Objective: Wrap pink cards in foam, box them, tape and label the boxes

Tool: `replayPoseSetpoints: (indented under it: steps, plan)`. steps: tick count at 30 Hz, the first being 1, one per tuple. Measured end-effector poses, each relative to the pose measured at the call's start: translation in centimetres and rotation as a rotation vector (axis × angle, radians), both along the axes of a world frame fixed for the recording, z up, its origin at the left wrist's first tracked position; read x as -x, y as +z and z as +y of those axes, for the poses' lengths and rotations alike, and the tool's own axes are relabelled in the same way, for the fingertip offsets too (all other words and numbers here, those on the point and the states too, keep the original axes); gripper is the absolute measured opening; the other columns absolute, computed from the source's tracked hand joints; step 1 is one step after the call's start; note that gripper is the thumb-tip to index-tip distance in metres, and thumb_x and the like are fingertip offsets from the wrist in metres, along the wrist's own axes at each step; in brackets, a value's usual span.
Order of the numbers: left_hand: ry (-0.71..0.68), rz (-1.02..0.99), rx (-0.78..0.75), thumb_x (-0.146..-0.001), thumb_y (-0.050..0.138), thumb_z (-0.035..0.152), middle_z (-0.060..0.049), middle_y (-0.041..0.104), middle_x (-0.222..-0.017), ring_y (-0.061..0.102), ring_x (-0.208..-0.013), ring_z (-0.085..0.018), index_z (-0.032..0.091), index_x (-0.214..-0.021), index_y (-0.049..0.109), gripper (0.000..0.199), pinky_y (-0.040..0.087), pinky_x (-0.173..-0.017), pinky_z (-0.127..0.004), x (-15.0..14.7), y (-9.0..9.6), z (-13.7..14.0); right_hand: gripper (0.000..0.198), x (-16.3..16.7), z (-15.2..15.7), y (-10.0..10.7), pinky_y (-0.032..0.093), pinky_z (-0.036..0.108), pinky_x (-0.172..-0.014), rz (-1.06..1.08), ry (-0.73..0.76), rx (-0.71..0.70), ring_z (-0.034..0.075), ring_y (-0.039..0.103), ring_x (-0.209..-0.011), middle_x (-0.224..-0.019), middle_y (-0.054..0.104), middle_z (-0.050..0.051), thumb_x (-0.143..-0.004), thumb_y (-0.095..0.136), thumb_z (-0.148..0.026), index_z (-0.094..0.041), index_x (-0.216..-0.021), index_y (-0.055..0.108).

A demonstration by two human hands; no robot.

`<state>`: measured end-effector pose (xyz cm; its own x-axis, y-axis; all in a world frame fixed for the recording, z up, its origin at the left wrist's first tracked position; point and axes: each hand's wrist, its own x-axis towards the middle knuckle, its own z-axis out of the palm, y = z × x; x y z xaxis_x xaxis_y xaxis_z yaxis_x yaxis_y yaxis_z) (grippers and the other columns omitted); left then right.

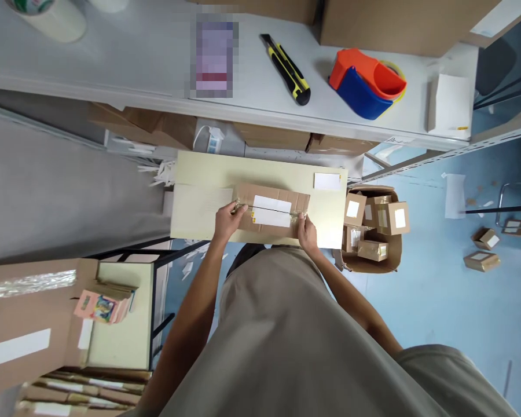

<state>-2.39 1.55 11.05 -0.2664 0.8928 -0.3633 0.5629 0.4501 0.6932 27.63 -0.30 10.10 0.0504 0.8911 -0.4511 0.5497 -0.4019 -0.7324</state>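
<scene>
A flat brown cardboard box (264,230) with a white label (271,218) on its upper face lies on a pale yellow tabletop (200,217). Lengthwise across this face runs a thin dark line; whether it is a seam or a string I cannot tell. Clear tape shows at both short ends. My left hand (229,222) pinches the box's left end, thumb on top. At the right end, my right hand (307,231) grips the near corner with its thumb on top. The undersides of both grips are hidden.
A white slip (327,180) lies at the tabletop's far right. On the shelf beyond are a utility knife (286,68) and an orange-and-blue tape dispenser (364,84). A carton (391,255) of small boxes stands right; books (106,304) lie left.
</scene>
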Motion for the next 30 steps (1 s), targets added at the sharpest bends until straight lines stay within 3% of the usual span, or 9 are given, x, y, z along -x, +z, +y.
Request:
replayPoseSetpoints:
  steps: [4, 9, 13, 18, 21, 24, 27, 30]
  plan:
    - [-0.059, -0.057, -0.020, -0.098, 0.056, 0.058, -0.003, 0.069, -0.075, 0.064, -0.080, -0.022, 0.022, -0.080, 0.065, 0.041, 0.048, -0.076, -0.030, 0.8, 0.3, -0.1, 0.082, -0.4, 0.1, 0.3, 0.056, 0.042, -0.084, 0.096, -0.018, -0.034, 0.031, 0.068, -0.088, -0.088, 0.075, 0.010, -0.107, 0.023, -0.087, -0.021, -0.115, 0.071]
    - [-0.081, -0.143, -0.009, -0.100, 0.056, 0.040, -0.008, 0.080, -0.105, 0.072, -0.105, -0.025, 0.021, -0.102, 0.075, 0.027, 0.058, -0.095, -0.031, 1.7, 0.7, 0.3, 0.076, -0.5, 0.4, 1.5, 0.063, 0.045, -0.091, 0.064, -0.073, -0.114, 0.032, 0.071, -0.108, -0.115, 0.075, 0.016, -0.104, 0.038, -0.088, -0.021, -0.106, 0.075]
    - [-0.071, -0.077, -0.072, -0.096, 0.065, 0.035, -0.012, 0.076, -0.114, 0.074, -0.100, -0.025, 0.019, -0.110, 0.081, 0.026, 0.062, -0.099, -0.037, 3.0, 1.1, 1.0, 0.078, 0.0, 0.9, 3.2, 0.066, 0.048, -0.092, -0.035, -0.126, -0.202, 0.031, 0.072, -0.105, -0.123, 0.067, 0.019, -0.104, 0.045, -0.087, -0.019, -0.119, 0.079]
    - [-0.100, -0.083, -0.172, -0.098, 0.070, 0.039, -0.008, 0.077, -0.125, 0.077, -0.097, -0.022, 0.023, -0.119, 0.082, 0.029, 0.065, -0.097, -0.035, 5.4, 1.9, 1.9, 0.067, 0.9, 2.2, 4.7, 0.066, 0.048, -0.094, -0.071, -0.086, -0.350, 0.031, 0.072, -0.111, -0.132, 0.071, 0.019, -0.110, 0.049, -0.074, -0.020, -0.136, 0.078]
    - [-0.082, -0.160, -0.145, -0.098, 0.070, 0.037, -0.009, 0.080, -0.132, 0.080, -0.102, -0.023, 0.022, -0.120, 0.082, 0.029, 0.065, -0.100, -0.037, 6.6, 1.2, 1.7, 0.060, 1.4, 2.6, 3.9, 0.066, 0.047, -0.089, -0.112, -0.034, -0.343, 0.035, 0.068, -0.119, -0.138, 0.075, 0.019, -0.112, 0.046, -0.065, -0.022, -0.138, 0.078]
    - [-0.040, -0.202, 0.003, -0.093, 0.071, 0.029, -0.012, 0.083, -0.131, 0.082, -0.103, -0.025, 0.019, -0.117, 0.083, 0.029, 0.066, -0.100, -0.039, 7.3, -0.6, 0.9, 0.053, 2.2, 2.2, 1.8, 0.063, 0.045, -0.081, -0.138, 0.012, -0.241, 0.037, 0.066, -0.111, -0.117, 0.082, 0.019, -0.112, 0.040, -0.050, -0.019, -0.131, 0.080]
    - [-0.043, -0.141, 0.120, -0.089, 0.070, 0.025, -0.013, 0.086, -0.119, 0.083, -0.103, -0.028, 0.019, -0.111, 0.084, 0.027, 0.065, -0.099, -0.040, 7.5, -2.3, -0.3, 0.045, 3.0, 1.1, -0.5, 0.061, 0.044, -0.082, -0.167, 0.013, -0.152, 0.034, 0.067, -0.093, -0.089, 0.079, 0.015, -0.108, 0.043, -0.037, -0.017, -0.122, 0.081]
    - [-0.100, -0.070, 0.141, -0.088, 0.071, 0.028, -0.009, 0.087, -0.100, 0.083, -0.102, -0.031, 0.021, -0.107, 0.085, 0.025, 0.064, -0.097, -0.042, 7.6, -2.9, -1.2, 0.042, 3.3, -0.2, -2.5, 0.061, 0.044, -0.086, -0.162, 0.017, -0.125, 0.033, 0.066, -0.090, -0.085, 0.077, 0.011, -0.104, 0.049, -0.032, -0.019, -0.128, 0.081]
